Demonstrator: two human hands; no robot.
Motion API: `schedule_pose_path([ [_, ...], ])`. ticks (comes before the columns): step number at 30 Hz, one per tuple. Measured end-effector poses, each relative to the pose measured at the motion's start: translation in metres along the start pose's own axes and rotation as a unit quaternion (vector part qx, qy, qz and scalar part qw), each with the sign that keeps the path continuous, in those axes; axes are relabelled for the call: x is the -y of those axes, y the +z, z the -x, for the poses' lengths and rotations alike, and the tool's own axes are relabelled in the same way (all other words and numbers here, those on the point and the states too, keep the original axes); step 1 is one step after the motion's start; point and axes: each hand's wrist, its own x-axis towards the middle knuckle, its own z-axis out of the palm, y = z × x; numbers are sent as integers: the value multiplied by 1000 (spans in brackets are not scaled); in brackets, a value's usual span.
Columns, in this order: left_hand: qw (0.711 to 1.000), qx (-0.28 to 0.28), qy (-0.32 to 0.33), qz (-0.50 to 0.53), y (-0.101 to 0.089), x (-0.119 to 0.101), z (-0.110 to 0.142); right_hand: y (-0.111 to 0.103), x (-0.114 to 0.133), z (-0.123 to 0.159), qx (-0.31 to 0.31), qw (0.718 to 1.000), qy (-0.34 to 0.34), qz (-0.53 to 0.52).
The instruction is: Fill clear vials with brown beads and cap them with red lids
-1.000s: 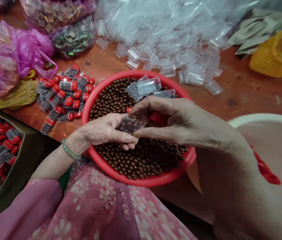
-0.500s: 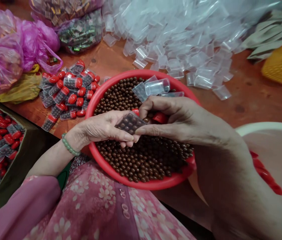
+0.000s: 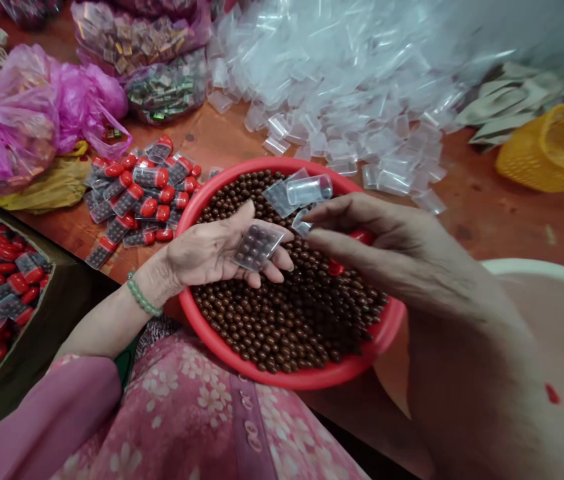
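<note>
My left hand [image 3: 202, 255] is palm up over the basin, thumb lifted. Lying across its fingers is a small clear plastic sleeve [image 3: 258, 245] filled with glossy brown balls. My right hand [image 3: 387, 233] hovers above the basin, thumb and forefinger slightly apart beside the mouth of a clear container [image 3: 303, 223]; contact is unclear. Its other fingers curl around a red cap [image 3: 335, 267], with more red showing behind the thumb. Below both hands, the red basin [image 3: 312, 381] is full of loose brown balls [image 3: 267, 333]. Another clear container [image 3: 309, 190] rests on them near the far rim.
Filled red-capped containers [image 3: 147, 193] are heaped left of the basin, with more in a cardboard box [image 3: 57, 280]. Clear empty containers [image 3: 342, 107] pile up behind. Pink bags [image 3: 27, 120] stand far left, a yellow basket [image 3: 527, 157] far right, a pale basin [image 3: 537, 267] near right.
My right hand has let go of the filled sleeve and moved right, away from my left hand. My left thumb has lifted off, leaving the sleeve lying on the opened fingers.
</note>
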Motion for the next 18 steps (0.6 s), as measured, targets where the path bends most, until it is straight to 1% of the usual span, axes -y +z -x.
schedule_pose_path([
  [1, 1000, -4, -2, 4, 0, -1, -1, 4, 0, 0, -43, 998, 15, -52],
  [2, 1000, -10, -4, 7, 0, -1, -1, 8, 1, -1, -88, 990, 22, -113],
  [4, 1000, -21, -5, 9, 0, -2, -1, 15, 3, -4, -150, 961, 17, -232],
  [5, 1000, -24, -3, 9, -1, -2, -1, 18, 4, -7, -165, 946, 8, -280],
  [7, 1000, -26, -1, 11, -1, -2, -1, 21, 6, -12, -169, 926, -5, -337],
  [9, 1000, -25, 2, 11, 0, -2, 0, 24, 7, -18, -187, 915, -25, -356],
  [12, 999, -46, 25, -9, 4, 0, 0, 33, 3, -25, -254, 894, -84, -359],
  [15, 991, -114, 57, -47, 10, 5, 0, 49, -3, -31, -302, 882, -125, -338],
  [17, 983, -157, 73, -63, 12, 8, 1, 61, -6, -32, -325, 885, -139, -305],
  [18, 980, -168, 82, -68, 13, 9, 1, 66, -6, -32, -336, 886, -143, -285],
])
